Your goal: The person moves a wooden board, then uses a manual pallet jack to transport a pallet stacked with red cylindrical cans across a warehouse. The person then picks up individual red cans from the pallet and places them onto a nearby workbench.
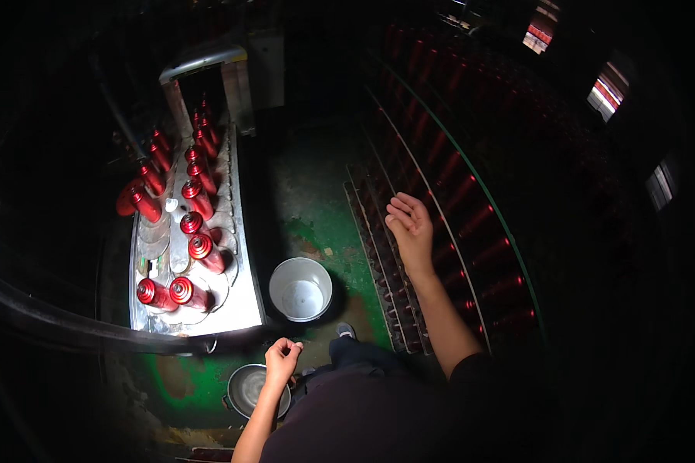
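My left hand [281, 359] is low in the middle, above a round metal pan [239, 386] on the floor. Its thumb and fingers are pinched together; whatever may be between them is too small to make out. Farther out and to the right, my right hand [412, 230] hangs in the air with loosely bent fingers and nothing visible in it. It is nearest to a dark rack [471, 262] with rows of red cylinders. On the left, shiny red bottle-shaped cylinders [207, 253] with ringed tops stand on a metal-topped machine table [243, 309].
A pale metal bucket [301, 289] stands on the worn green floor [316, 201], beside the machine table. A metal arch [202, 63] spans the table's far end. A dark curved bar [77, 320] crosses the near left. Much of the surroundings is in deep shadow.
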A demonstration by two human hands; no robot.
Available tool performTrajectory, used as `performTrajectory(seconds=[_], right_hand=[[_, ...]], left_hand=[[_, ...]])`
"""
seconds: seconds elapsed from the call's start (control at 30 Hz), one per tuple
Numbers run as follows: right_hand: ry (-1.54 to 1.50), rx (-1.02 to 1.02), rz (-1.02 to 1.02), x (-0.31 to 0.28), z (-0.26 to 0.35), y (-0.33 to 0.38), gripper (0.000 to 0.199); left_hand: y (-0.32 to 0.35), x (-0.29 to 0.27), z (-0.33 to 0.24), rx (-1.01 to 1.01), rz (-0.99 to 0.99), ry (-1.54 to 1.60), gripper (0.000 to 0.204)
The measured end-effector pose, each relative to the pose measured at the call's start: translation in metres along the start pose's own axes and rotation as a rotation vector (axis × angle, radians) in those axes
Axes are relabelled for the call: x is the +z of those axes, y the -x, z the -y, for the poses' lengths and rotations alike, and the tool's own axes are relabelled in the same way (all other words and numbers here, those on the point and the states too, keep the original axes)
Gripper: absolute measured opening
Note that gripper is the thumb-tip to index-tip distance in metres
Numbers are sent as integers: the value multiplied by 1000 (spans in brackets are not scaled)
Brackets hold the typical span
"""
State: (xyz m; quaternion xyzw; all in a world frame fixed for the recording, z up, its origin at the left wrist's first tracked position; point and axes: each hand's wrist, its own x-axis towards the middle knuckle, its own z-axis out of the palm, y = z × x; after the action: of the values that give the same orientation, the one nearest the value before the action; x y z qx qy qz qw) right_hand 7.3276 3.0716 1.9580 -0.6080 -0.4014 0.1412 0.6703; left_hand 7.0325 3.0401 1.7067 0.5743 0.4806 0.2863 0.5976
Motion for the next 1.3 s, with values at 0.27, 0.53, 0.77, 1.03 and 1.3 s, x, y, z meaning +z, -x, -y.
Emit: performTrajectory(seconds=[0.27,0.53,0.77,1.03,1.3], right_hand=[[121,-200,-212,-23,111,138,55],[728,-369,-574,-105,189,216,63],[1000,-276,-1025,-295,138,155,92],[1043,-248,-1335,-393,67,89,117],[961,-379,-1523,-378,53,114,105]], left_hand=[[-31,-28,22,106,376,-32,35],[-107,15,-46,379,580,240,15],[-129,105,-177,841,482,346,40],[-185,158,-286,1329,21,236,75],[-197,229,-341,1132,-30,194,106]])
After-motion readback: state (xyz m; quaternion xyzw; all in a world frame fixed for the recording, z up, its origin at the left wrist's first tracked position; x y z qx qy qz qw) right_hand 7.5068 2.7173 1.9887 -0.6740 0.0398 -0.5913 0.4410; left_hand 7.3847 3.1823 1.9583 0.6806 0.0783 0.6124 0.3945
